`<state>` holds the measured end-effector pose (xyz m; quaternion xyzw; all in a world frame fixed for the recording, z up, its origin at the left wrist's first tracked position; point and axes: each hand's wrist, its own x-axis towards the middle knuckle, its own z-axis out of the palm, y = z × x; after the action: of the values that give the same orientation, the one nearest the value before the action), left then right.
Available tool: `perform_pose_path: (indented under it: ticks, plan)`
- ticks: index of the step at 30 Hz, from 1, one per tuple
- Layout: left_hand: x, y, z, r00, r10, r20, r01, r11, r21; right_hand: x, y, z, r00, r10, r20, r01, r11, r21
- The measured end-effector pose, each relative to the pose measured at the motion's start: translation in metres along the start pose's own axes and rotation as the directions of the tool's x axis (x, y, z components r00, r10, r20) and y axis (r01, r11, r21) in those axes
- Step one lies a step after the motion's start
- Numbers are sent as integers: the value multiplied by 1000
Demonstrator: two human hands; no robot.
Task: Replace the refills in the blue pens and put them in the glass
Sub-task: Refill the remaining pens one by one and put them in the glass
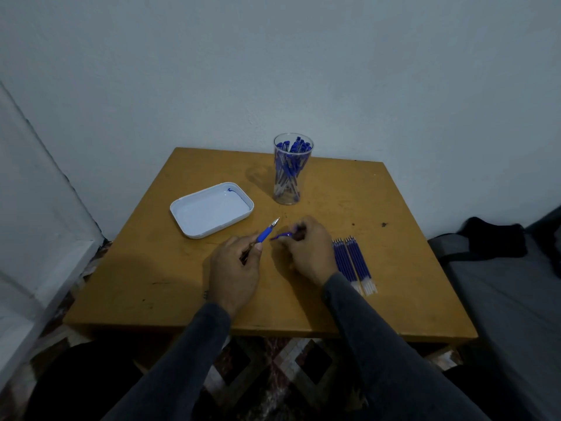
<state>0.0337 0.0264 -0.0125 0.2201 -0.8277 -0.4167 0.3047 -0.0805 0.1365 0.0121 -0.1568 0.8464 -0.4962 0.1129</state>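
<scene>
Two hands meet mid-bench: the left hand [235, 268] grips a blue pen [263, 236], tip aimed up-right toward the glass [292, 170], and the right hand [306, 249] pinches a small blue piece — probably a cap. Spare refills [353, 264] lie just beside the right wrist; the way to the glass is open.

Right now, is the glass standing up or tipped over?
Standing up. The glass sits upright on the table, mouth upward, with blue pens inside.
</scene>
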Motion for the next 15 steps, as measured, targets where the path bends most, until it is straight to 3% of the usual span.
perform_pose_path:
  ticks: [3, 8, 15]
  plan:
    - [-1, 0, 0, 999, 14, 30, -14, 1000, -16, -3, 0, -9, 993, 46, -108, -11, 951, 308]
    - [-1, 4, 1, 999, 1, 48, 3, 997, -72, -11, -7, -27, 990, 65, -125, 18, 824, 567]
    - [-1, 0, 1, 995, 40, 91, -31, 994, -103, -18, -7, -29, 999, -7, -39, 29, 819, 573]
